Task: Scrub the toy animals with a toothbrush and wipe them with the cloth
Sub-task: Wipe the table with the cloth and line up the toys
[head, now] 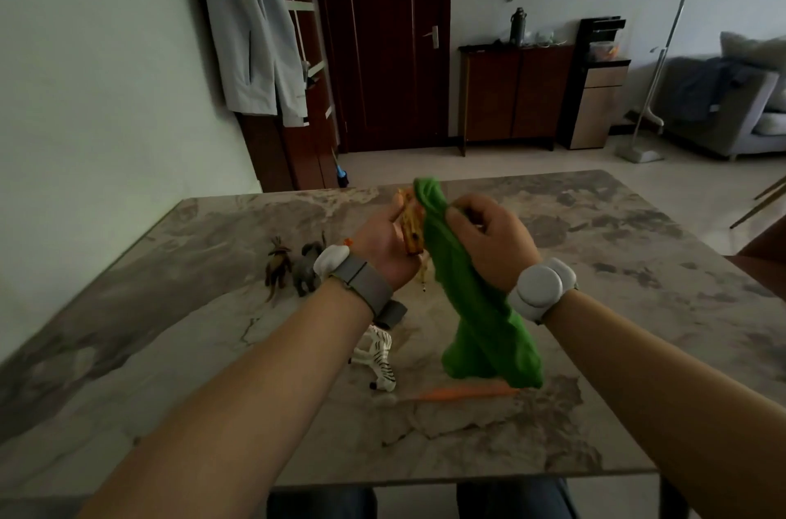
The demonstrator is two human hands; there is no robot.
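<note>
Green cloth (pixel 480 306), right grip (pixel 493 240); giraffe (pixel 411 230), left grip (pixel 383 248)

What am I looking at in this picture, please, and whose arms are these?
There is no machine here. A person wears a camera on the head, so this one picture looks forward and down over their own two bare arms. Each wrist carries a band with a small white device.

The left hand holds a toy giraffe. The right hand grips a green cloth, which lies against the giraffe, so it looks like wiping.

Below them is a marble-patterned table. On it are a toy zebra, an orange toothbrush near the cloth's hanging end, and further left a brown toy animal beside a grey toy elephant.
</note>
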